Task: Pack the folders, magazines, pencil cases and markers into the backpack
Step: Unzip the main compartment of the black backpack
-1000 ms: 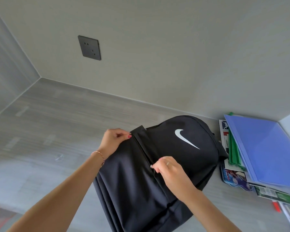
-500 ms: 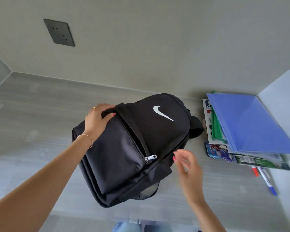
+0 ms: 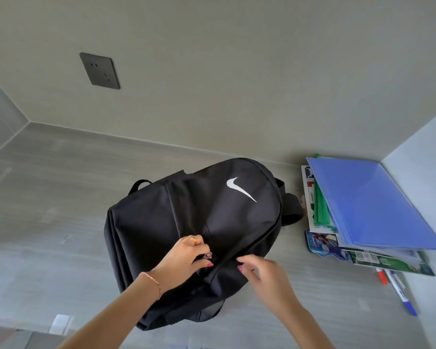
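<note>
**Two hands at the front zipper of a closed backpack**

We see a black backpack (image 3: pixel 199 222) lying front-up on a grey wood-grain desk (image 3: pixel 48 197), its white swoosh logo (image 3: pixel 239 188) facing the camera and its top end pointing toward the back wall. A carry loop (image 3: pixel 139 185) shows at its far left edge, and a dark strap (image 3: pixel 291 209) sticks out on its right side.

We note the left hand (image 3: pixel 186 255) resting on the lower front panel, its thumb and forefinger pinching the metal zipper pull (image 3: pixel 208 254); a ring sits on one finger and a thin bracelet (image 3: pixel 152 280) circles the wrist. The right hand (image 3: pixel 264 273) hovers just beside it at the bag's lower right edge, fingers loosely curled; its fingertips (image 3: pixel 240 269) lie against the fabric, but we cannot tell whether they grip it.

To the right of the backpack, near the corner of the desk, we find the stack to be packed: a blue folder (image 3: pixel 368 205) on top, a green folder (image 3: pixel 321 210) beneath it, magazines (image 3: pixel 393 260) under both, and a blue printed pencil case (image 3: pixel 325 244) peeping out at the stack's near left corner. Two markers lie just in front of the stack, a red-orange marker (image 3: pixel 381 277) and a white-and-blue marker (image 3: pixel 400 293). None of these touches the backpack.

A dark wall socket (image 3: pixel 100 71) is mounted on the wall behind.
</note>
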